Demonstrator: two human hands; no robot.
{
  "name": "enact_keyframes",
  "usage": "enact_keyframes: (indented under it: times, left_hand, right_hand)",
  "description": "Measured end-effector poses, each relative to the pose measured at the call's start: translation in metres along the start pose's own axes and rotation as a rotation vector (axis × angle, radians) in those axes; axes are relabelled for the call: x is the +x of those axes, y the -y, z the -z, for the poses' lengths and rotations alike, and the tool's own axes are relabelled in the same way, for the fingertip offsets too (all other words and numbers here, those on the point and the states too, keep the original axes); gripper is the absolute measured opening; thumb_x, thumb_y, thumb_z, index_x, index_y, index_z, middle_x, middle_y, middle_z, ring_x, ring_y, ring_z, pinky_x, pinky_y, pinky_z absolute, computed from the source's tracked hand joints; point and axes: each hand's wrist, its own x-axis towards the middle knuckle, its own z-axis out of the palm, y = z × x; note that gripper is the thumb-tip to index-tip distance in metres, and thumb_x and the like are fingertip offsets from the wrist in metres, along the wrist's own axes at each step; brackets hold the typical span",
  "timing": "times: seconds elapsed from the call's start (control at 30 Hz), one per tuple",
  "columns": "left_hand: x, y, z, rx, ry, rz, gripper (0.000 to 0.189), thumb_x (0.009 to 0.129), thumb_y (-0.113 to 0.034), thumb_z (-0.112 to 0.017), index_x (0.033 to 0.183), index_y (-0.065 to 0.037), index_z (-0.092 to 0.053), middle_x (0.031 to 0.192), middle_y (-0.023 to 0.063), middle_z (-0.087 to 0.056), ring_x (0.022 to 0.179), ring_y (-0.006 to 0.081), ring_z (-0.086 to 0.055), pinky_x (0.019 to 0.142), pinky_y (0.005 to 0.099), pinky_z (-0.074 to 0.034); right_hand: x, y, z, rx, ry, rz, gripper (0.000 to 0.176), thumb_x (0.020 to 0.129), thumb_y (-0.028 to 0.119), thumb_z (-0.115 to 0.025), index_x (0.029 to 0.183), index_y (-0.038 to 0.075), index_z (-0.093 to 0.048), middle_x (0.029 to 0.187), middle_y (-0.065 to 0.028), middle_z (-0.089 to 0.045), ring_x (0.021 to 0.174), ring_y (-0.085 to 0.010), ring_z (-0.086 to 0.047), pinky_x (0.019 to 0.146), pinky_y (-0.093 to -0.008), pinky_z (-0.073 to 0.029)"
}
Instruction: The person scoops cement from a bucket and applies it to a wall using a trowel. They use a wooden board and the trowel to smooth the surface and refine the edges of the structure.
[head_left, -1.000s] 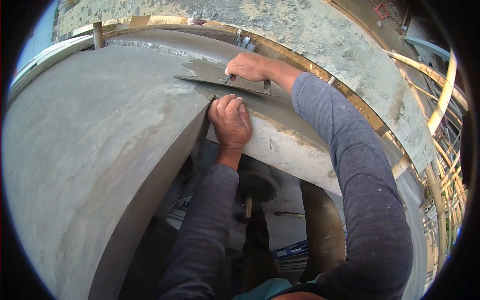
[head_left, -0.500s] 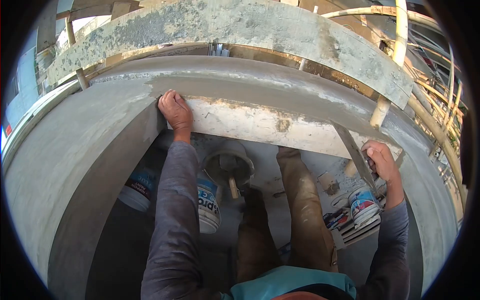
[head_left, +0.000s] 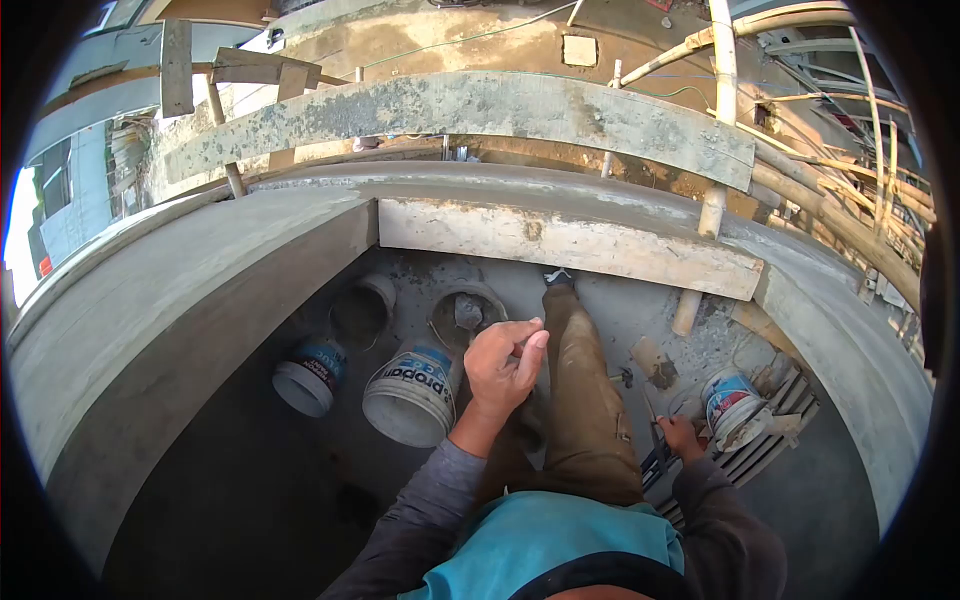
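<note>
My left hand (head_left: 503,368) is raised in front of my body, thumb and fingertips drawn together; whatever lies between them, if anything, is too small to name. Lower right, my right hand (head_left: 682,437) is closed around a long thin flat tool (head_left: 652,410), held beside a paint bucket (head_left: 735,405). A pale, stained board (head_left: 570,240) spans the opening between two plastered walls, and neither hand touches it. Under it on the floor is a round mortar pan (head_left: 440,318) with a grey lump inside.
Two white buckets (head_left: 410,400) (head_left: 305,380) and a dark round tub (head_left: 362,312) stand at the left. A plastered wall (head_left: 200,300) runs along the left. Beyond the ledge are a grey plank (head_left: 450,105) and bamboo poles (head_left: 722,60). Slats (head_left: 770,440) lie at the right.
Both hands have left the board and come back toward my body. The long flat tool has moved down with my right hand. The view has shifted, showing more buckets and ground beyond the ledge.
</note>
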Motion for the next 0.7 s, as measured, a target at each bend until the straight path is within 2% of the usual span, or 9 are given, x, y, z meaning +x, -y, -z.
enact_keyframes:
  times: [0.03, 0.1, 0.17, 0.3, 0.37, 0.43, 0.47, 0.6, 0.7]
  left_hand:
    - [0.003, -0.036, 0.012, -0.017, 0.005, -0.019, 0.016, 0.084, -0.002, -0.073, 0.098, 0.001, -0.066, 0.090, 0.0104, -0.069, 0.072, 0.0096, -0.062, 0.066, 0.0235, -0.050]
    - [0.011, -0.102, 0.041, 0.092, 0.159, -0.426, 0.028, 0.080, -0.003, -0.074, 0.106, -0.002, -0.063, 0.102, 0.0152, -0.067, 0.087, 0.0232, -0.066, 0.080, 0.0348, -0.052]
    - [0.000, -0.164, 0.074, 0.030, 0.209, -0.497, 0.038, 0.081, -0.007, -0.072, 0.116, -0.006, -0.058, 0.112, 0.0151, -0.064, 0.102, 0.0321, -0.063, 0.091, 0.0452, -0.048]
    - [-0.045, -0.293, 0.125, 0.162, 0.137, -0.952, 0.030, 0.081, -0.013, -0.070, 0.111, -0.011, -0.066, 0.105, 0.0111, -0.066, 0.098, 0.0283, -0.063, 0.083, 0.0430, -0.051]
    - [-0.092, -0.344, 0.147, 0.406, 0.133, -1.121, 0.027, 0.090, -0.015, -0.064, 0.117, -0.011, -0.059, 0.109, 0.0109, -0.065, 0.102, 0.0279, -0.064, 0.091, 0.0466, -0.051]
    - [-0.143, -0.371, 0.166, 0.486, 0.143, -1.117, 0.033, 0.093, -0.039, -0.059, 0.125, -0.034, -0.059, 0.115, -0.0044, -0.067, 0.108, 0.0225, -0.064, 0.097, 0.0421, -0.048]
    - [-0.128, -0.367, 0.183, 0.482, 0.250, -1.565, 0.031, 0.090, -0.036, -0.063, 0.120, -0.033, -0.063, 0.108, -0.0045, -0.069, 0.105, 0.0222, -0.065, 0.092, 0.0407, -0.051]
    - [-0.240, -0.376, 0.170, 0.238, -0.064, -1.381, 0.022, 0.084, -0.031, -0.067, 0.106, -0.030, -0.071, 0.101, -0.0034, -0.069, 0.097, 0.0192, -0.066, 0.084, 0.0382, -0.054]
    - [-0.300, -0.380, 0.175, 0.064, -0.302, -1.255, 0.018, 0.080, -0.028, -0.069, 0.097, -0.028, -0.074, 0.096, -0.0025, -0.068, 0.091, 0.0167, -0.065, 0.079, 0.0366, -0.055]
  right_hand:
    - [-0.011, 0.019, 0.004, -0.210, 0.017, 0.139, 0.050, 0.091, 0.046, -0.057, 0.081, -0.003, -0.065, 0.069, -0.0220, -0.061, 0.065, -0.0401, -0.060, 0.061, -0.0503, -0.045]
    - [-0.036, 0.065, 0.021, -0.142, -0.008, 0.093, 0.057, 0.088, 0.050, -0.055, 0.078, -0.005, -0.067, 0.084, -0.0309, -0.062, 0.085, -0.0469, -0.059, 0.075, -0.0519, -0.045]
    - [-0.034, 0.058, 0.020, -0.102, -0.094, 0.116, 0.058, 0.090, 0.050, -0.053, 0.082, -0.005, -0.068, 0.087, -0.0296, -0.063, 0.087, -0.0458, -0.060, 0.076, -0.0527, -0.044]
    - [-0.038, 0.058, 0.022, 0.016, -0.298, 0.083, 0.054, 0.092, 0.050, -0.054, 0.093, -0.002, -0.065, 0.090, -0.0257, -0.063, 0.089, -0.0430, -0.061, 0.077, -0.0487, -0.046]
    - [-0.038, 0.054, 0.016, 0.042, -0.355, 0.016, 0.056, 0.091, 0.052, -0.054, 0.095, -0.003, -0.066, 0.093, -0.0258, -0.064, 0.091, -0.0432, -0.061, 0.077, -0.0483, -0.047]
    - [-0.062, 0.059, 0.013, 0.106, -0.400, 0.047, 0.057, 0.090, 0.053, -0.054, 0.096, -0.003, -0.067, 0.096, -0.0264, -0.064, 0.092, -0.0433, -0.061, 0.078, -0.0484, -0.047]
    - [-0.070, 0.061, 0.014, 0.153, -0.421, 0.082, 0.058, 0.089, 0.054, -0.054, 0.098, -0.002, -0.067, 0.098, -0.0270, -0.065, 0.093, -0.0435, -0.061, 0.079, -0.0485, -0.047]
    - [-0.088, 0.046, -0.002, -0.058, -0.368, 0.120, 0.060, 0.090, 0.052, -0.051, 0.099, -0.004, -0.069, 0.106, -0.0285, -0.065, 0.101, -0.0433, -0.060, 0.088, -0.0493, -0.046]
    - [-0.041, 0.004, -0.021, -0.400, -0.379, 0.371, 0.062, 0.090, 0.054, -0.049, 0.099, -0.004, -0.069, 0.107, -0.0298, -0.064, 0.104, -0.0428, -0.060, 0.090, -0.0489, -0.046]
